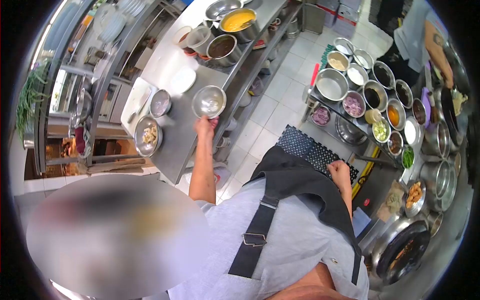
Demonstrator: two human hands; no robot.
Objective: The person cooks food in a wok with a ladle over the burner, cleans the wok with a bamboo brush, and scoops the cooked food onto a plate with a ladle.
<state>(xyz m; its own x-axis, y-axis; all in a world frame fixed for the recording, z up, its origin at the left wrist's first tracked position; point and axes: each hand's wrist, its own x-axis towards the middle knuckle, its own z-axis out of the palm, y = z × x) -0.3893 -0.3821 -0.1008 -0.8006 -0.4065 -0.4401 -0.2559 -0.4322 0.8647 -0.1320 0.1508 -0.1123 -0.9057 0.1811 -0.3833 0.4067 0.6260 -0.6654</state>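
My left hand grips the rim of a small metal bowl over the edge of the steel counter; a little pale stuff shows inside it. Left of it on the counter are a metal bowl with pale yellowish chunks and a smaller metal bowl with pinkish contents. A white plate lies just behind. My right hand hangs by my black apron with its fingers curled in, and nothing shows in it.
Pots of yellow liquid and brown sauce stand farther back on the counter. To the right, several metal containers of ingredients crowd a station, with chopped purple onion. A wok sits lower right. Another person's arm reaches in there.
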